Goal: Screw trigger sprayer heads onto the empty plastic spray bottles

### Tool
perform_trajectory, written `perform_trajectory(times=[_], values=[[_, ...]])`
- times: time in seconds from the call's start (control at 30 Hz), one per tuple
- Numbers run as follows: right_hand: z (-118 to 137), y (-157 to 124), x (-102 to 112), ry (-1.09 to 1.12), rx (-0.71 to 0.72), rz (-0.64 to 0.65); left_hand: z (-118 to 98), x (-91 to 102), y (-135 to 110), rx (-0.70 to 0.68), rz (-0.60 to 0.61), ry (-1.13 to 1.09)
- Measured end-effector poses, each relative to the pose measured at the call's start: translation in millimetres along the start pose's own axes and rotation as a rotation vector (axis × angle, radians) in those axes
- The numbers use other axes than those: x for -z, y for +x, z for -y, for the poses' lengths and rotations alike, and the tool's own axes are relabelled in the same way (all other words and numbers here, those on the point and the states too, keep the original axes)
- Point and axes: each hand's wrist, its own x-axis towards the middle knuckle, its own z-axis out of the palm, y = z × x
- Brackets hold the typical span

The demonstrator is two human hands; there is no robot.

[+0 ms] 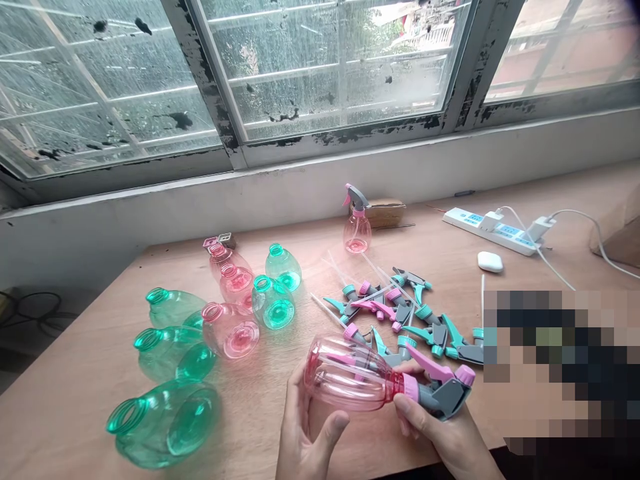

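Observation:
A clear pink spray bottle (pixel 350 380) lies sideways between my hands, its base to the left. Its grey-and-pink trigger head (pixel 445 390) sits at the neck, pointing right. My left hand (pixel 313 427) cups the base from behind and below, with its thumb raised off the bottle. At the pink collar (pixel 411 387), my right hand (pixel 435 427) grips with thumb in front and fingers behind, partly hidden. Just beyond the bottle is a pile of loose trigger heads (pixel 390 307) in teal, pink and grey, some with white tubes showing.
Green bottles (pixel 165 420) and pink bottles (pixel 233 330) without heads are on the left of the wooden table. A pink spray bottle with its head (pixel 357 230) stands near the wall. Toward the right are a power strip (pixel 490 230) with cables and a white case (pixel 490 262). A blurred patch covers the lower right.

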Motion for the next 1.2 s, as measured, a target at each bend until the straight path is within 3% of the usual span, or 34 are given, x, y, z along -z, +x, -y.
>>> perform_trajectory(times=[0.17, 0.37, 0.53, 0.73, 0.9, 1.2], values=[[-2, 0, 1, -0.040, 0.008, -0.034, 3, 1.7, 3, 0.036, -0.053, -0.041], [-4, 3, 3, 0.081, -0.010, 0.013, 10, 2.7, 4, 0.003, -0.043, -0.051], [-3, 1, 2, 0.048, -0.031, 0.016, 5, 0.7, 1, -0.009, -0.007, 0.008], [0, 0, 1, -0.015, -0.021, 0.027, -4, 1.7, 2, 0.048, -0.047, -0.043], [-3, 2, 2, 0.026, -0.038, 0.024, -2, 5.2, 7, 0.060, 0.055, -0.067], [-2, 1, 0, 0.008, 0.004, -0.009, 1, -2.4, 0, 0.016, 0.031, -0.018]])
